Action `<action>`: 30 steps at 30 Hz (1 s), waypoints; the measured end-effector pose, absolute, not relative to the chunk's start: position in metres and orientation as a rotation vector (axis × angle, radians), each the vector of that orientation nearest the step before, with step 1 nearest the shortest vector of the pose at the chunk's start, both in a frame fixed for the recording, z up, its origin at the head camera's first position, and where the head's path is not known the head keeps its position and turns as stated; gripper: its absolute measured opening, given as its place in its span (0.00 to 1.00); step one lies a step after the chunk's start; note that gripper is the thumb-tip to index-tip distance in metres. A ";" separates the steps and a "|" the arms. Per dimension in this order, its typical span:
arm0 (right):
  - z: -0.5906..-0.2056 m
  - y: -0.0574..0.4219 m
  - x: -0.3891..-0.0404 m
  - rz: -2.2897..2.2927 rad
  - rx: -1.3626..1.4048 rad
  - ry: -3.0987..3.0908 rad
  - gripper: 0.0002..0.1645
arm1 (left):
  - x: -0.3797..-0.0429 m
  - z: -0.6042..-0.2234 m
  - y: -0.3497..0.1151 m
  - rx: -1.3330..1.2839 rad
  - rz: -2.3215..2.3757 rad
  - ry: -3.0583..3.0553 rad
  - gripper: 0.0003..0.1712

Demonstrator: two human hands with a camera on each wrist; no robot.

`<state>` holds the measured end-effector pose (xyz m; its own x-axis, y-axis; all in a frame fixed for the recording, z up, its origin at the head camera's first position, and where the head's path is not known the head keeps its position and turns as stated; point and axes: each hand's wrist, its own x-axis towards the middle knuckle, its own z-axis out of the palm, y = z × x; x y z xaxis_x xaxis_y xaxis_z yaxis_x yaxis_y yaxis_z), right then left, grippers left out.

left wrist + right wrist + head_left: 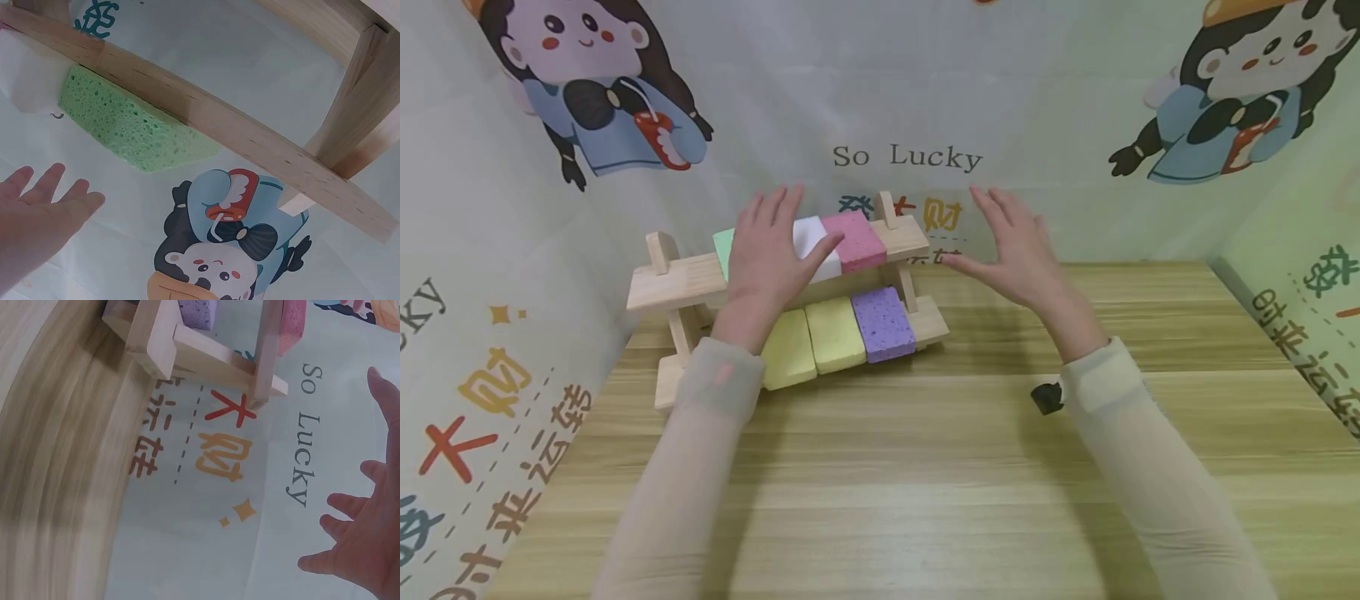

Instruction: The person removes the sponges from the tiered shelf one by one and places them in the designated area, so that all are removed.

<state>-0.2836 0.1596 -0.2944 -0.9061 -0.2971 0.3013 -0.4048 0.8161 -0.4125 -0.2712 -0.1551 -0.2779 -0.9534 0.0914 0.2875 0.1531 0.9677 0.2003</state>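
My left hand (767,254) hovers over the upper shelf of a small wooden two-tier rack (679,282), fingers spread and holding nothing. On that shelf sit a green sponge (722,248), a white sponge (810,230) and a pink sponge (855,240); the hand partly covers the green and white ones in the head view. The left wrist view shows a gap between the fingers and the green sponge (125,122). Two yellow sponges (836,335) and a speckled purple sponge (883,325) line the lower shelf. Right of the rack, my right hand (1018,250) is raised, empty, with fingers apart.
The rack stands angled toward the back left of a wood-grain table (925,467). A printed curtain (910,92) with cartoon figures and lettering encloses the back and sides. A small black object (1047,398) shows beside the right cuff.
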 end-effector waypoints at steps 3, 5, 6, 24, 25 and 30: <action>-0.298 0.155 -0.283 0.751 0.555 -2.757 0.60 | -0.266 -0.279 -0.158 -0.182 -0.387 -2.809 0.51; -0.301 0.152 -0.283 0.783 0.561 -2.752 0.60 | -0.262 -0.279 -0.160 -0.179 -0.432 -2.791 0.50; -0.303 0.151 -0.283 0.794 0.565 -2.749 0.60 | -0.260 -0.279 -0.161 -0.178 -0.455 -2.783 0.50; -0.325 0.123 -0.280 1.009 0.672 -2.630 0.53 | -0.209 -0.286 -0.195 -0.074 -0.710 -2.657 0.44; -0.326 0.122 -0.279 1.018 0.678 -2.625 0.52 | -0.205 -0.288 -0.198 -0.065 -0.730 -2.649 0.44; -0.330 0.114 -0.277 1.066 0.675 -2.616 0.50 | -0.191 -0.297 -0.215 -0.052 -0.798 -2.602 0.44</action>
<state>-0.2775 0.1137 -0.3298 -0.8655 -0.3264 0.3800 -0.4991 0.6277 -0.5974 -0.1908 -0.2147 -0.2975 -0.9124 -0.0844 0.4005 0.1547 0.8349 0.5282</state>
